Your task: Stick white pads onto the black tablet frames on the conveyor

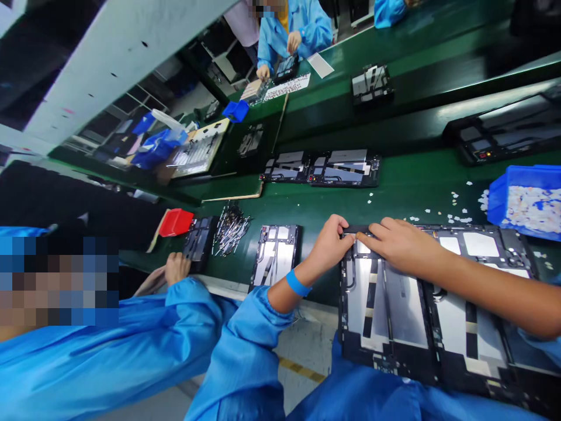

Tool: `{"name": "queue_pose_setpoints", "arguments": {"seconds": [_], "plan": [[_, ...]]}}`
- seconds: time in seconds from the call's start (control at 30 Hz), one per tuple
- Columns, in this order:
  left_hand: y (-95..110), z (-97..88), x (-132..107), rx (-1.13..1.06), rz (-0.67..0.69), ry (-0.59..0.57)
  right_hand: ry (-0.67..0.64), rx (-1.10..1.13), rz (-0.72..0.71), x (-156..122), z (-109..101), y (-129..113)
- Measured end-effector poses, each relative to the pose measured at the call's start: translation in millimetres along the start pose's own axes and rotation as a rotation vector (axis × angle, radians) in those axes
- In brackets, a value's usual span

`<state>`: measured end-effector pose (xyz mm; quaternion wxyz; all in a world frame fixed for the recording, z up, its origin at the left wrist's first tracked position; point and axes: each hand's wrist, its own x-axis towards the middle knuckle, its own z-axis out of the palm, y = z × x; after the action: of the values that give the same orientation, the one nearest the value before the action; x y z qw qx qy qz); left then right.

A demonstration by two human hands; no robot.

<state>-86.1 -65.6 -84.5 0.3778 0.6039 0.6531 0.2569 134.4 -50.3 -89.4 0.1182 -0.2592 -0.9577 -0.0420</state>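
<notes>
Two opened tablets lie side by side at the bench's front edge, showing silver battery plates and black flex strips. At the top left corner of the nearer-left opened tablet both of my hands meet. My left hand, with a blue band on the wrist, is closed, thumb and forefinger pinched at the corner. My right hand is closed too, reaching across the second opened tablet, its fingertips pressed at the same top edge. Whatever small piece lies between the fingers is too small to make out.
A blue bin of small white pieces stands at right, with loose pieces around it. More opened tablets rest on the green bench. Left are a tablet, a pile of thin strips, a red bin and a co-worker's hand.
</notes>
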Motion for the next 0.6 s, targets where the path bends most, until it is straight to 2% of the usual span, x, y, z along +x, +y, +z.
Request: {"name": "queue_pose_setpoints", "arguments": {"seconds": [0.07, 0.13, 0.33, 0.43, 0.53, 0.6], "plan": [[1, 1.0, 4, -0.142, -0.118, -0.052, 0.004, 0.007, -0.007, -1, 0, 0], [1, 1.5, 5, -0.234, -0.179, -0.070, 0.004, 0.009, -0.007, -2, 0, 0], [0, 5.4, 7, -0.268, -0.154, -0.047, -0.025, 0.014, 0.013, 4, 2, 0], [-1, 8.0, 4, -0.149, -0.084, 0.004, -0.030, 0.048, 0.005, 2, -5, 5], [-4, 2.1, -22, 0.042, 0.029, 0.144, 0.030, 0.171, 0.093, -29, -17, 3], [-7, -3.3, -54, 0.108, 0.057, 0.163, 0.104, 0.306, 0.308, -67, -17, -4]]}}
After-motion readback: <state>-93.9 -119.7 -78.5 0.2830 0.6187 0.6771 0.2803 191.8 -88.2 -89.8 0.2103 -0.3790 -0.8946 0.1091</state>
